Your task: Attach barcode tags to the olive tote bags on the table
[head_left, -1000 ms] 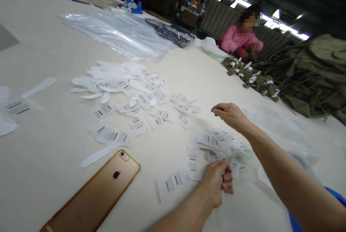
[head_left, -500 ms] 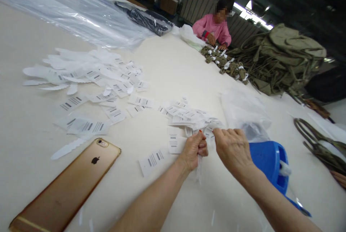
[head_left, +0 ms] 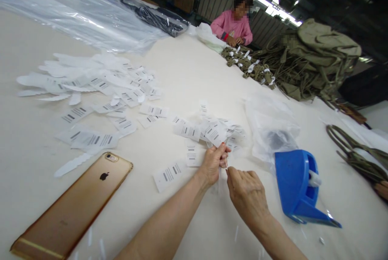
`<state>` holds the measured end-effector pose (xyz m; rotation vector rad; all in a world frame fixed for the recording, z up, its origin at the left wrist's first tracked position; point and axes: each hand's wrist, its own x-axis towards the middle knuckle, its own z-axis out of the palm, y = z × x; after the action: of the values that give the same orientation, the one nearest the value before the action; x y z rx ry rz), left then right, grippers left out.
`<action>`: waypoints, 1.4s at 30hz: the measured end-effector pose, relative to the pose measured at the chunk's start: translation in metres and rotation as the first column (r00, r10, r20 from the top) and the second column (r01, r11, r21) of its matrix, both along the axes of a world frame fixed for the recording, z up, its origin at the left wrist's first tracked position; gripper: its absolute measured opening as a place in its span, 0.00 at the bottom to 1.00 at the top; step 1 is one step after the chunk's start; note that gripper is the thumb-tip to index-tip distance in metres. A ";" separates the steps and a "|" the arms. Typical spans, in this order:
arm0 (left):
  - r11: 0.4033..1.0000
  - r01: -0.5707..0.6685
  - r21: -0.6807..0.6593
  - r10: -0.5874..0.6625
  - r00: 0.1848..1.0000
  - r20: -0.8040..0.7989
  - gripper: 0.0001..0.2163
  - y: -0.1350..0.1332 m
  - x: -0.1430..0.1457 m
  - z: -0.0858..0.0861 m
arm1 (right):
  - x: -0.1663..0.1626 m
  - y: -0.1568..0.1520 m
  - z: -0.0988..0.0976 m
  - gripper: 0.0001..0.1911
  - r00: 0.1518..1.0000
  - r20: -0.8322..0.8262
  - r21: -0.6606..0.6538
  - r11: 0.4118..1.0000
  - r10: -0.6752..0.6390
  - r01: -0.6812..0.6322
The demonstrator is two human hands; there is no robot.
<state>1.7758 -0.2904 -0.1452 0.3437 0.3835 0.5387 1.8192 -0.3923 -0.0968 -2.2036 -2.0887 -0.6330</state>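
Observation:
My left hand point(head_left: 214, 165) is closed around a bunch of white printed labels point(head_left: 215, 130), whose printed ends fan out above the fist. Pale strips hang below it. Just right of and below that fist, my right hand point(head_left: 246, 187) is closed, its thumb and forefinger pinching a thin pale strand point(head_left: 226, 163) that runs up to the left hand. What the strand belongs to is hidden. Loose labels point(head_left: 167, 176) lie flat on the table beside the left wrist.
A large label pile point(head_left: 87, 76) spreads at left, above a gold phone point(head_left: 72, 207). To the right are a blue tape dispenser point(head_left: 295, 187) and a clear plastic bag point(head_left: 269, 122). Olive bags point(head_left: 327, 58) and corded bundles point(head_left: 248, 66) lie farther back, near a person in pink point(head_left: 232, 25).
My right hand has moved down and left, from beside the labels to just below my left fist. The fanned labels have shifted, and the whole view has moved slightly.

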 end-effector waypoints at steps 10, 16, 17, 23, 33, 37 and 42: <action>0.994 -0.092 -0.053 0.087 0.993 -0.078 0.20 -0.001 0.005 -0.002 | -0.012 -0.018 -0.014 0.13 0.992 -0.125 -0.020 0.999 0.031 -0.034; 0.981 0.041 -0.187 -0.041 0.999 0.003 0.18 0.002 0.001 0.000 | -0.021 -0.030 -0.012 0.14 0.985 -0.166 -0.061 0.996 0.057 -0.067; 0.980 0.062 -0.189 -0.065 0.998 -0.010 0.17 0.002 0.000 0.001 | -0.022 -0.031 -0.005 0.14 0.981 -0.184 -0.102 0.992 0.060 -0.079; 0.988 0.134 -0.083 -0.146 0.976 -0.160 0.11 -0.006 0.003 0.003 | 0.003 0.011 0.068 0.10 0.920 -0.388 -0.127 0.985 0.061 -0.119; 0.960 0.216 -0.179 -0.248 0.952 -0.178 0.10 -0.004 0.003 0.005 | 0.050 0.216 0.018 0.21 0.954 -0.078 -0.470 0.855 -0.290 0.222; 0.957 0.217 -0.193 -0.251 0.953 -0.170 0.12 -0.003 0.002 0.006 | 0.050 0.226 -0.002 0.18 0.952 0.046 -0.513 0.811 -0.302 0.282; 0.957 0.212 -0.197 -0.246 0.956 -0.162 0.13 -0.003 0.003 0.005 | 0.059 0.222 -0.009 0.20 0.958 0.053 -0.454 0.848 -0.281 0.274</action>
<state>1.7783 -0.2931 -0.1402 0.2620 0.5604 0.2416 1.8785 -0.1698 -0.1059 -2.7839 -2.0974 -0.1248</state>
